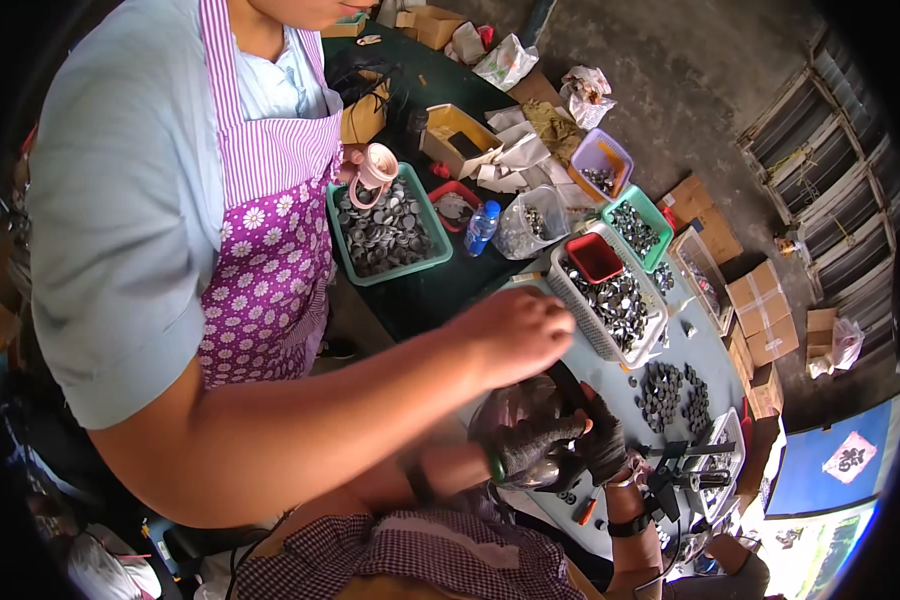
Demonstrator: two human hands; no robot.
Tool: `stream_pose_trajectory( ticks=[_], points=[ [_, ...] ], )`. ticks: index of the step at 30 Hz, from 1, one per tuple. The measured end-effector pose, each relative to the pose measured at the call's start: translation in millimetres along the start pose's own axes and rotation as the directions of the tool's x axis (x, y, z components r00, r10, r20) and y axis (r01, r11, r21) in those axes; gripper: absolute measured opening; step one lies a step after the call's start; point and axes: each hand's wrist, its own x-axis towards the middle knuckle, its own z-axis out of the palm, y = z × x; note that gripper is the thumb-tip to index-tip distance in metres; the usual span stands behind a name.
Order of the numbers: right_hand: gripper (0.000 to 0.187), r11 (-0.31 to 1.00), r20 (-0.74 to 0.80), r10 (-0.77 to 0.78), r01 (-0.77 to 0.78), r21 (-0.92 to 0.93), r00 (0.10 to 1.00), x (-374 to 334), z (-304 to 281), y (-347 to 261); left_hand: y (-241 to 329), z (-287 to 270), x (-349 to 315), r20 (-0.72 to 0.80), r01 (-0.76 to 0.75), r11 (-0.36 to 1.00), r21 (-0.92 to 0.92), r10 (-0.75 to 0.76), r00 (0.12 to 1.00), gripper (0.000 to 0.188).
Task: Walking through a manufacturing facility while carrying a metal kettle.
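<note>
Bending over a dark, shiny rounded object [515, 408] at the near edge of a pale blue-grey counter [705, 355], the person's left hand [542, 443], in a dark knitted glove, lies across it with the thumb pointing right. The similarly gloved right hand [605, 440] is bent just beside that thumb; whether either hand grips anything cannot be told. A co-worker's blurred bare hand [523, 336], fingers curled in, reaches across just above the object in the view; its contents are hidden. The co-worker's other hand [354, 163] is at a pink cup [378, 164] over a pale green plastic tray [405, 276] of grey discs.

Beyond the gloves, small black round pieces [660, 396] lie grouped on the counter. Farther up, a white plastic basket [582, 325] holds small dark shiny parts and a red square container [593, 258]. Near the right wrist stands a black metal fixture [692, 452].
</note>
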Motion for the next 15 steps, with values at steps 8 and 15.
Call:
stream_pose_trajectory(
  ticks=[8,15],
  points=[
    [0.042,0.996,0.112,0.051,-0.058,0.061,0.992,22.3,-7.2,-32.6,17.8,-2.2,-1.6,-0.026,-0.021,0.968,-0.250,0.014,1.000,0.018],
    [0.043,0.991,0.224,0.124,-0.111,-0.070,0.967,50.3,-12.6,-39.5,22.9,-9.2,4.7,-0.068,0.115,0.834,-0.540,-0.180,0.981,0.037]
  ],
)
